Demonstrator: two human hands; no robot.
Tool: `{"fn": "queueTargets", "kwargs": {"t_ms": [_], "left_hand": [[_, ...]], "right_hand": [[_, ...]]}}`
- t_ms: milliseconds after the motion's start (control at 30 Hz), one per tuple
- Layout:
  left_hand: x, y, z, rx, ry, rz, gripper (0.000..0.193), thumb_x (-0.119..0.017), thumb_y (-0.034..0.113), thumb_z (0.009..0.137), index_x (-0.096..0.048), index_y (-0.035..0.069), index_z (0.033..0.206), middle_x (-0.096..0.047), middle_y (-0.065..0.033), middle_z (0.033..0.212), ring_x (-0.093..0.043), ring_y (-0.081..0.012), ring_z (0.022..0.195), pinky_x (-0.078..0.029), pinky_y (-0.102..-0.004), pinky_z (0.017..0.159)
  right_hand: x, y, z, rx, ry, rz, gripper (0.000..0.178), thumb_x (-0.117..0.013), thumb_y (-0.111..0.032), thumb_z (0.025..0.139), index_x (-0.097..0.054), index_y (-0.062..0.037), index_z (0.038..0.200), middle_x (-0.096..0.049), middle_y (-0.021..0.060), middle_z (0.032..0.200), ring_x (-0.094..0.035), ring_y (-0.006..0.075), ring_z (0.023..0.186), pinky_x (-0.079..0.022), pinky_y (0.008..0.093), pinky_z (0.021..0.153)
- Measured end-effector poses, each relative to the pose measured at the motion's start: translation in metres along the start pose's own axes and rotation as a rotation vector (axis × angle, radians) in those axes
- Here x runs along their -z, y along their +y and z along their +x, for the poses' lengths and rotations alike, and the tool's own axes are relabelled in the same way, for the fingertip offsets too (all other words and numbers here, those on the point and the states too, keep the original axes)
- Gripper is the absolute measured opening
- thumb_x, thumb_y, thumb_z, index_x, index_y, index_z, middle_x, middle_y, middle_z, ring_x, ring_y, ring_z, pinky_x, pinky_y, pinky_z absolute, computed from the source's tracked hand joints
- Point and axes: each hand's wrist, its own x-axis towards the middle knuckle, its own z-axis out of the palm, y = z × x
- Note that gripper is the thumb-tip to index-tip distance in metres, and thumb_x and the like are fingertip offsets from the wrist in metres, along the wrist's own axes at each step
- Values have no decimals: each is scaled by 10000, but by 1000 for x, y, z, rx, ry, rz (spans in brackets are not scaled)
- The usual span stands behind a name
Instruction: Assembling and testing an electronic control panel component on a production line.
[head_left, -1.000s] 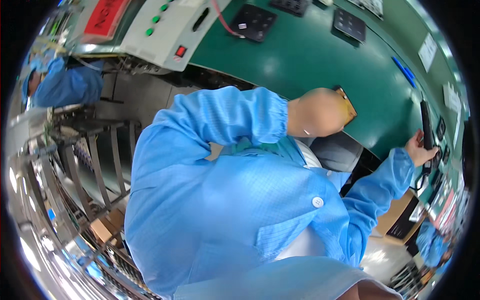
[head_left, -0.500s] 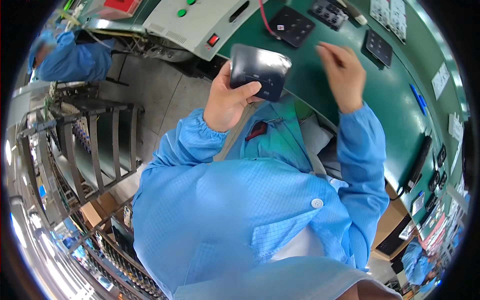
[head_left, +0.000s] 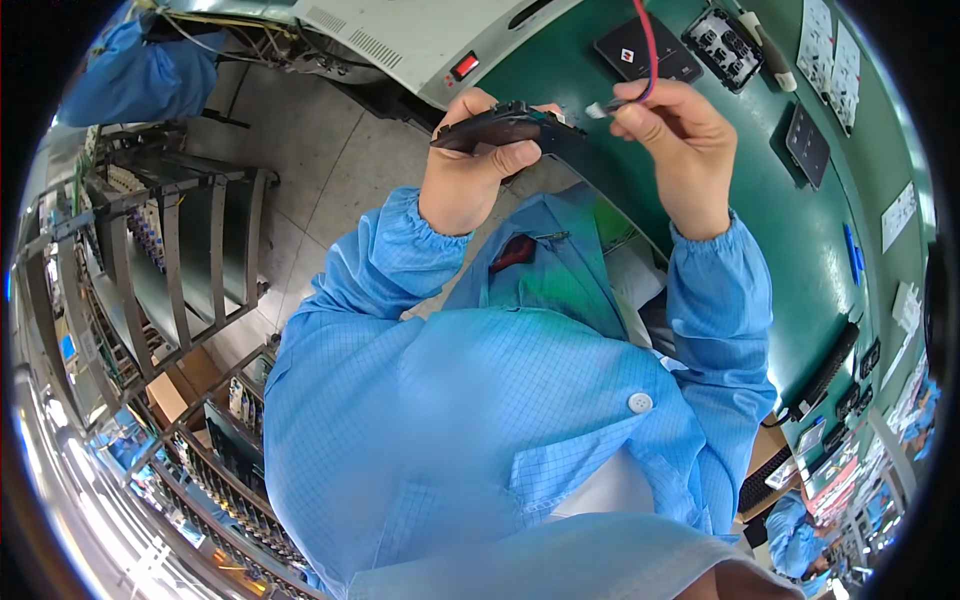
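A black panel [head_left: 487,131] with a glossy face is gripped in my left hand [head_left: 465,185], thumb on the near side and fingers behind. It is tipped so that its edge and part of its back show. My right hand [head_left: 688,160] pinches a red and black cable [head_left: 650,50] close to its small white connector [head_left: 597,110]. The connector points left at the panel's right end, with a small gap between them. Both hands are raised over the near edge of the green bench.
On the green bench [head_left: 740,230] lie a black panel [head_left: 640,52], an open black housing [head_left: 722,48], a screwdriver-like tool [head_left: 768,52], another black panel [head_left: 807,145] and blue pens [head_left: 853,252]. A grey machine [head_left: 420,45] with a red switch stands at the back. Metal racks [head_left: 170,270] are on the left.
My left hand has tilted the panel from face-up to nearly edge-on. My right hand, empty before, has taken hold of the cable and brought its connector toward the panel.
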Motion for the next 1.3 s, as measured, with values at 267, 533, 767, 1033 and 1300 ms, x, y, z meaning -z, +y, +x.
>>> {"fn": "queueTargets", "kwargs": {"t_ms": [267, 533, 767, 1033, 1300], "left_hand": [[-9, -14, 8, -13, 32, -12, 296, -716, -55, 772, -486, 64, 915, -659, -100, 993, -616, -178, 999, -487, -321, 891], [-14, -12, 9, -11, 25, -31, 290, -711, -60, 770, -492, 52, 924, -659, -100, 981, -631, -180, 950, -517, -319, 857], [-23, -9, 9, 20, 92, 108, 279, -724, -16, 785, -519, 32, 968, -657, -97, 977, -627, -152, 904, -523, -283, 812], [-37, 12, 18, 73, 122, 313, 276, -709, 136, 844, -591, -4, 1052, -653, -56, 949, -607, -109, 853, -511, -243, 763], [-37, 37, 10, -169, 210, 608, 301, -670, 115, 867, -587, -23, 1122, -641, -76, 896, -615, -109, 833, -519, -255, 736]], "right_hand": [[-4, 3, -5, 39, 17, 40, 172, -664, 52, 814, -659, 27, 984, -685, 97, 956, -649, 140, 843, -534, 246, 786], [-4, 7, -6, 60, -5, 71, 175, -667, 50, 810, -664, 19, 982, -684, 93, 971, -643, 143, 868, -533, 251, 794], [0, 15, -6, 37, 36, -39, 173, -666, 51, 816, -674, 13, 985, -678, 75, 981, -625, 124, 882, -506, 232, 807], [9, 17, -1, -252, 21, 235, 226, -637, -61, 883, -650, 26, 1091, -667, 66, 984, -624, 134, 877, -519, 261, 803], [21, 30, 1, -394, -107, 493, 187, -543, -68, 925, -585, 27, 1081, -652, 119, 1013, -658, 207, 856, -565, 352, 727]]}}
